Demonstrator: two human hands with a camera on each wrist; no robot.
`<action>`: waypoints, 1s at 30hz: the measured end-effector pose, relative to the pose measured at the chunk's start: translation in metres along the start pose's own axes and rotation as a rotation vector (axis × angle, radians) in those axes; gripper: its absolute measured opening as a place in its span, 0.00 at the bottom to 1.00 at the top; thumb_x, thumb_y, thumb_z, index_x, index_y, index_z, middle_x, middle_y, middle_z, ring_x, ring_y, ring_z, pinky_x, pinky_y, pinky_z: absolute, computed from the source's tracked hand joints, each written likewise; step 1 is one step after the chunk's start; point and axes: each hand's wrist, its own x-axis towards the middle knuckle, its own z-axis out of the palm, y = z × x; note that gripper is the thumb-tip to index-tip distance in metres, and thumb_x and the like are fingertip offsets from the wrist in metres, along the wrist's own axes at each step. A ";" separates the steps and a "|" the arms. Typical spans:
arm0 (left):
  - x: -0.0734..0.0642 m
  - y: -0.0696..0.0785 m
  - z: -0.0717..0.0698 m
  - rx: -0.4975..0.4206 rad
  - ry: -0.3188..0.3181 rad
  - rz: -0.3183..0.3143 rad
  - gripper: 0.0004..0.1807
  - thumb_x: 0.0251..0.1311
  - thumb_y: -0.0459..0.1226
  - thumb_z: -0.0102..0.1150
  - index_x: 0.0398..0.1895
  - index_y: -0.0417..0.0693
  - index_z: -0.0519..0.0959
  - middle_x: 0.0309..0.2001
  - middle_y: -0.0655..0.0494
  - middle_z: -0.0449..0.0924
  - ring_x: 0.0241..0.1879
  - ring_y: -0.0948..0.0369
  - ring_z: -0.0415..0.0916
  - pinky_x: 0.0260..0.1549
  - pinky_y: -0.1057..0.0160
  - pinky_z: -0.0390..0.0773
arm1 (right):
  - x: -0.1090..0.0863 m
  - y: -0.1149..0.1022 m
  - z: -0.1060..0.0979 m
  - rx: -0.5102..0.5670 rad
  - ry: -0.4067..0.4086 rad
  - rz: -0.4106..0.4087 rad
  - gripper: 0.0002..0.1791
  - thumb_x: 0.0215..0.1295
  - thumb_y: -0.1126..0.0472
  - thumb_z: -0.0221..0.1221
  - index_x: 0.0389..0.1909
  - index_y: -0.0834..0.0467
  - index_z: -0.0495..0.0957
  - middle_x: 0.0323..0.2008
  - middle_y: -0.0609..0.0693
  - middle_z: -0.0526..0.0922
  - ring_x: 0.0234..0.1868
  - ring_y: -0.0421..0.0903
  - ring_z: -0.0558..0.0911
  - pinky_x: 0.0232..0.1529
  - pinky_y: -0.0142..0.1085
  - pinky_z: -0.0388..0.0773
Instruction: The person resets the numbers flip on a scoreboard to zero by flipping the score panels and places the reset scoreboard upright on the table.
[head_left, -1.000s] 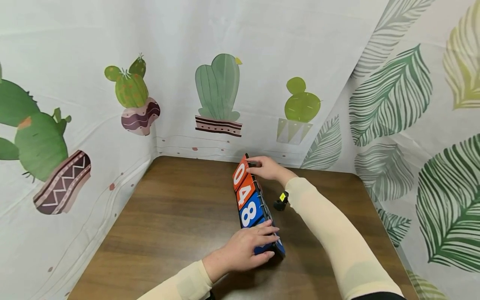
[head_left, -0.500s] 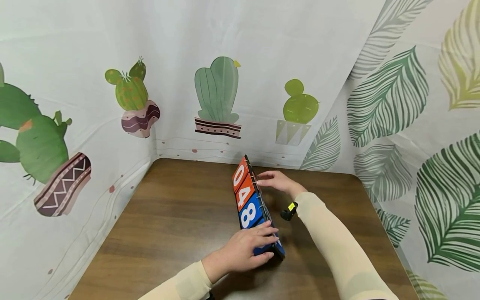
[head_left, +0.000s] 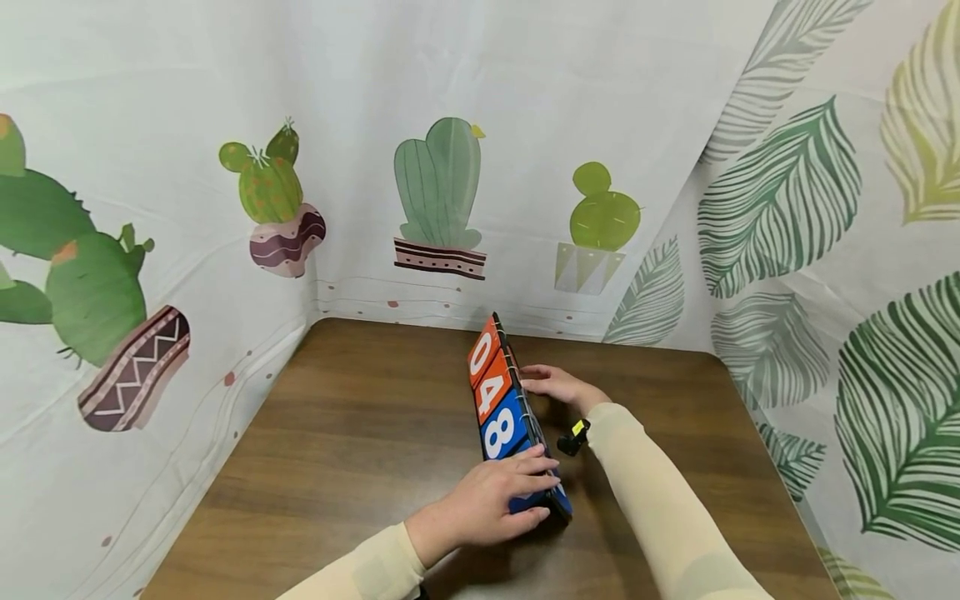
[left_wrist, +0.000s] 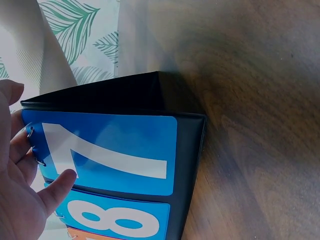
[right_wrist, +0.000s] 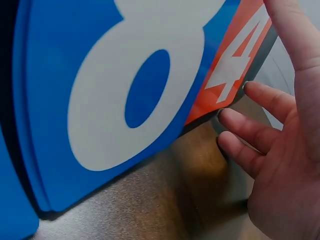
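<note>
A flip scoreboard [head_left: 498, 429] stands like a tent on the brown wooden table, its ringed ridge running away from me. Its left face shows 0 and 4 on orange cards and 8 on blue. My left hand [head_left: 491, 500] grips the near end of the ridge, with fingers over the top and the thumb on that face. In the left wrist view a blue card with a 7 [left_wrist: 120, 155] lies beside the thumb. On the far side my right hand [head_left: 558, 385] reaches towards the other face, fingers extended. The right wrist view has its fingertips beside an orange 4 card [right_wrist: 230, 65].
A small black device with a yellow label [head_left: 573, 437] sits at the right wrist. White cloth printed with cacti and leaves [head_left: 360, 83] hangs behind and beside the table [head_left: 360, 417].
My right hand has left the ridge's far end and come down and nearer along the scoreboard's right side. The left hand has stayed on the near end.
</note>
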 end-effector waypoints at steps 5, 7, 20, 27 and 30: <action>0.001 0.001 0.001 -0.013 -0.006 0.000 0.24 0.76 0.55 0.50 0.70 0.62 0.75 0.74 0.65 0.71 0.79 0.63 0.58 0.71 0.53 0.71 | 0.001 0.010 0.003 0.089 -0.028 -0.025 0.35 0.75 0.46 0.57 0.75 0.61 0.64 0.72 0.63 0.71 0.69 0.59 0.74 0.73 0.55 0.68; 0.000 0.001 0.001 -0.016 -0.007 0.000 0.24 0.76 0.55 0.50 0.70 0.62 0.75 0.74 0.65 0.71 0.79 0.63 0.58 0.71 0.53 0.71 | 0.001 0.013 0.004 0.129 -0.026 -0.035 0.34 0.75 0.49 0.57 0.74 0.62 0.65 0.72 0.63 0.72 0.68 0.58 0.74 0.72 0.54 0.68; 0.001 0.000 0.002 -0.008 0.009 0.006 0.24 0.76 0.54 0.51 0.69 0.62 0.76 0.74 0.66 0.71 0.79 0.62 0.58 0.71 0.53 0.71 | 0.000 0.017 0.009 0.265 0.095 0.033 0.31 0.69 0.49 0.65 0.67 0.62 0.74 0.63 0.61 0.80 0.60 0.55 0.78 0.73 0.55 0.65; 0.001 0.000 0.002 -0.014 0.007 0.000 0.24 0.77 0.55 0.49 0.70 0.62 0.76 0.74 0.66 0.70 0.79 0.58 0.61 0.70 0.52 0.72 | -0.001 0.018 0.011 0.285 0.155 0.078 0.32 0.65 0.48 0.69 0.64 0.61 0.75 0.61 0.60 0.80 0.63 0.56 0.75 0.77 0.59 0.58; 0.001 0.000 0.002 -0.012 0.006 0.004 0.24 0.77 0.55 0.49 0.69 0.61 0.76 0.74 0.65 0.70 0.78 0.55 0.62 0.70 0.51 0.72 | -0.002 0.018 0.011 0.293 0.175 0.086 0.32 0.64 0.47 0.70 0.62 0.60 0.75 0.61 0.60 0.80 0.65 0.57 0.73 0.77 0.60 0.57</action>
